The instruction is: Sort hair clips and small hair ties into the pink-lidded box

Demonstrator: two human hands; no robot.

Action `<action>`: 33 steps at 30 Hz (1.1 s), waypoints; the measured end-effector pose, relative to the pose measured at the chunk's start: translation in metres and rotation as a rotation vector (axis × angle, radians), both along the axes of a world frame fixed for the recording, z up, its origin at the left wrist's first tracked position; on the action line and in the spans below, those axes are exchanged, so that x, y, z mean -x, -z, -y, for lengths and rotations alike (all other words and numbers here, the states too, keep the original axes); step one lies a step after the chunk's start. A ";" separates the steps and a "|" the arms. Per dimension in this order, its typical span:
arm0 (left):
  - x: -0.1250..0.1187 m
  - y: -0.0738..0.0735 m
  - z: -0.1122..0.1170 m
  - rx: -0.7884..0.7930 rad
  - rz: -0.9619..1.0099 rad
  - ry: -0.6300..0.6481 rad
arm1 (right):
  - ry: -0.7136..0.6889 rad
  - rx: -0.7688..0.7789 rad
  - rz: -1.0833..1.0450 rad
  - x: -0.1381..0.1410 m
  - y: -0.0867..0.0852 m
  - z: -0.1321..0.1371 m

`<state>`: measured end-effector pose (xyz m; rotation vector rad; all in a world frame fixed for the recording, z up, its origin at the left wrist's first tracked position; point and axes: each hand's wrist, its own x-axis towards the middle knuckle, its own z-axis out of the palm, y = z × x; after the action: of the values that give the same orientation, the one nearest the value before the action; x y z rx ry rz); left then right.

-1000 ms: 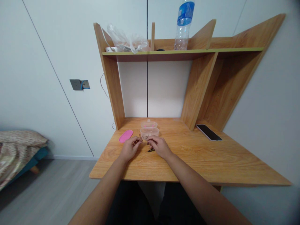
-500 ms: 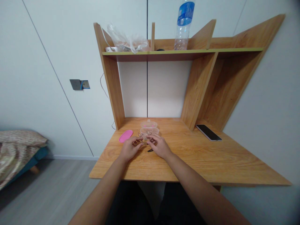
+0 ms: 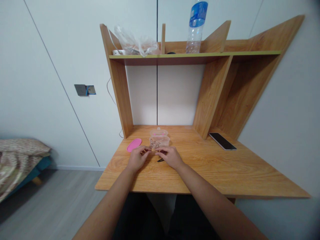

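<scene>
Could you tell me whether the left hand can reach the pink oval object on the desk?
Probably yes: the left hand sits close beside the pink oval object, and nothing stands between them, though its fingers are at the bent-wire puzzle and may have to leave it.

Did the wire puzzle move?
Yes, a little: the wire puzzle now sits higher in view, further up against the clear plastic box.

Above the desk, the top of the water bottle is cut off by the picture's edge, and a white object is partly hidden behind a plastic bag. On the desk, a wire piece is too small to make out, and a dark object is partly hidden by the right hand.
</scene>
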<state>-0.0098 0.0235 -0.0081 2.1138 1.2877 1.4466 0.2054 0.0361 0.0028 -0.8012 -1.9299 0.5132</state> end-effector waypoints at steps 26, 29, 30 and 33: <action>0.001 0.000 -0.006 -0.005 0.147 -0.036 | -0.061 0.234 -0.234 0.001 0.013 -0.011; 0.002 0.001 -0.006 -0.018 0.125 -0.024 | -0.063 0.229 -0.236 0.001 0.013 -0.011; 0.003 0.001 -0.006 -0.025 0.110 -0.023 | -0.062 0.228 -0.233 0.001 0.013 -0.011; 0.006 0.002 -0.007 -0.049 0.059 -0.016 | -0.064 0.230 -0.221 0.001 0.012 -0.011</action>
<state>-0.0157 0.0305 -0.0100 2.0791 1.2623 1.5506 0.2044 0.0469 -0.0096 -0.7927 -1.7162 0.8386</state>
